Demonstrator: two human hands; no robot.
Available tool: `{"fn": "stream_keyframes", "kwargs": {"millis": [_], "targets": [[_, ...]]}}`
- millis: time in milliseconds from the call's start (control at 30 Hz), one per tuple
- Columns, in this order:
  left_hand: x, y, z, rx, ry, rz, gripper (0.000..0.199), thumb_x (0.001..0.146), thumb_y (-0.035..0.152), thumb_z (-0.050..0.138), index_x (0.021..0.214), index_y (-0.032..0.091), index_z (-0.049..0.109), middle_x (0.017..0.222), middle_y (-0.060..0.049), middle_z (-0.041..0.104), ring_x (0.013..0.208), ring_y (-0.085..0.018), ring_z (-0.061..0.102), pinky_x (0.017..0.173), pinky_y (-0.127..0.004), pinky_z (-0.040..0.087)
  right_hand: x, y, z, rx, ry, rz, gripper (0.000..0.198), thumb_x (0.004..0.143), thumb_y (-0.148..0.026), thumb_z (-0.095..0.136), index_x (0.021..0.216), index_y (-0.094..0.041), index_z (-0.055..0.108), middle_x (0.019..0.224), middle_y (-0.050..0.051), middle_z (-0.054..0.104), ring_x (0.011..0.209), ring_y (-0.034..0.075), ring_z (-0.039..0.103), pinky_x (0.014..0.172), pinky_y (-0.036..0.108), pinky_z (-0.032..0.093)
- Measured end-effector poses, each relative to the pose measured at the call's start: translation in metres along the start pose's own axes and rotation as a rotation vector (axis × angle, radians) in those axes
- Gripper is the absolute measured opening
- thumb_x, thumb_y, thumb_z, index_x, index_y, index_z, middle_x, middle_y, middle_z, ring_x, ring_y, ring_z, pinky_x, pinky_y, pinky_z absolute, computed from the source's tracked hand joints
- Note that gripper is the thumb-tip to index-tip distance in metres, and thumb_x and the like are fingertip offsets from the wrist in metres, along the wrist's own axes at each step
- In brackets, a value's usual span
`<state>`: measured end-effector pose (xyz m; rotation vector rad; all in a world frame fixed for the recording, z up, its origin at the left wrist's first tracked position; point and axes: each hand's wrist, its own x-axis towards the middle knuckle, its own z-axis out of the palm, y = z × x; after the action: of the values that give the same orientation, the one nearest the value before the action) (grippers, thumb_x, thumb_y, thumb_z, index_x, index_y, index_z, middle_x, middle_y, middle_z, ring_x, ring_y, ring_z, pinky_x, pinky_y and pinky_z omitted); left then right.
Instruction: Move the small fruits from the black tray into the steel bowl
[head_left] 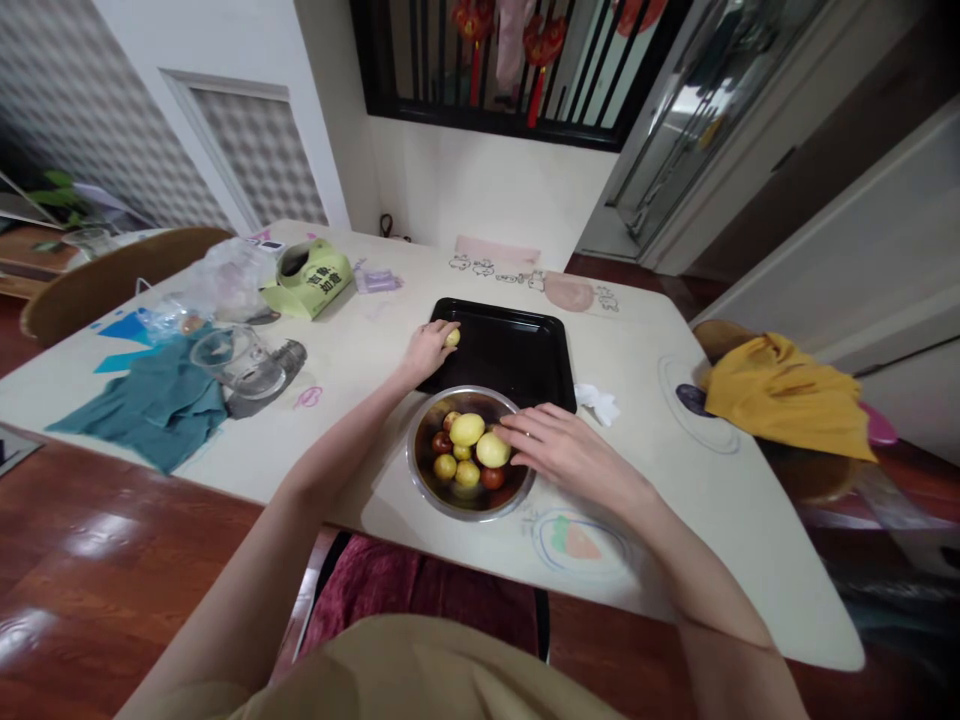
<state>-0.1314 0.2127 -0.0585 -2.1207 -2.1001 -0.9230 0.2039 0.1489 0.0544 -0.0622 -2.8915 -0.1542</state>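
Observation:
My left hand (pixel 429 350) is closed around a small yellow-green fruit (pixel 452 338) at the left side of a black baking tray (pixel 517 352). In front of the tray stands a round metal bowl (pixel 420 487) with several fruits in it. A larger yellow lemon (pixel 466 430) lies on top, among smaller yellowish fruits and a few dark red ones (pixel 493 477). Over the bowl's right rim reaches my right hand (pixel 559 447). Its fingers curl against a second lemon (pixel 493 450), still inside the bowl; the thumb is hidden.
A crumpled white tissue (pixel 598 403) lies right of the tray. To the left are a clear jug (pixel 236 360), a teal cloth (pixel 161 400), a green tissue box (pixel 311 280) and plastic bags (pixel 232 275). A yellow cloth (pixel 787 395) drapes a chair at the table's right.

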Motion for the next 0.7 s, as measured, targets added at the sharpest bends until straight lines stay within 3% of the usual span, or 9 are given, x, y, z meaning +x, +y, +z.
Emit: {"fn": "stream_keyframes", "kwargs": {"millis": [200,433,533,700], "targets": [[-0.033,0.023,-0.033,-0.343,0.2,0.108,0.044,0.094,0.034,0.077,0.133,0.018,0.063,0.131,-0.014,0.072,0.12,-0.028,0.071,0.106,-0.044,0.057,0.002,-0.001,0.004,-0.044,0.05,-0.02,0.024,0.108,-0.018,0.056,0.126,-0.014,0.071,0.123,0.013,0.076,0.108,0.026,0.071,0.091,0.042,0.058],[-0.086,0.069,-0.074,-0.509,0.27,0.353,0.047,0.09,0.041,0.084,0.129,0.021,0.071,0.124,-0.014,0.073,0.117,-0.026,0.071,0.102,-0.043,0.06,0.0,-0.004,0.005,-0.137,0.175,-0.075,0.035,0.106,-0.005,0.049,0.131,-0.014,0.071,0.132,0.014,0.076,0.121,0.025,0.07,0.1,0.042,0.058],[-0.097,0.075,-0.081,-0.578,0.224,0.458,0.049,0.087,0.04,0.088,0.13,0.023,0.073,0.119,-0.013,0.074,0.11,-0.025,0.072,0.097,-0.041,0.062,-0.002,-0.007,0.005,-0.154,0.208,-0.08,0.037,0.107,-0.004,0.049,0.135,-0.015,0.07,0.135,0.013,0.076,0.126,0.024,0.07,0.1,0.04,0.057],[-0.104,0.077,-0.089,-0.695,0.039,0.561,0.052,0.083,0.037,0.091,0.129,0.021,0.075,0.114,-0.013,0.079,0.104,-0.025,0.075,0.092,-0.039,0.063,-0.001,-0.007,0.006,-0.176,0.281,-0.094,0.03,0.106,-0.006,0.057,0.131,-0.012,0.071,0.128,0.013,0.079,0.121,0.024,0.072,0.096,0.037,0.057]]}}
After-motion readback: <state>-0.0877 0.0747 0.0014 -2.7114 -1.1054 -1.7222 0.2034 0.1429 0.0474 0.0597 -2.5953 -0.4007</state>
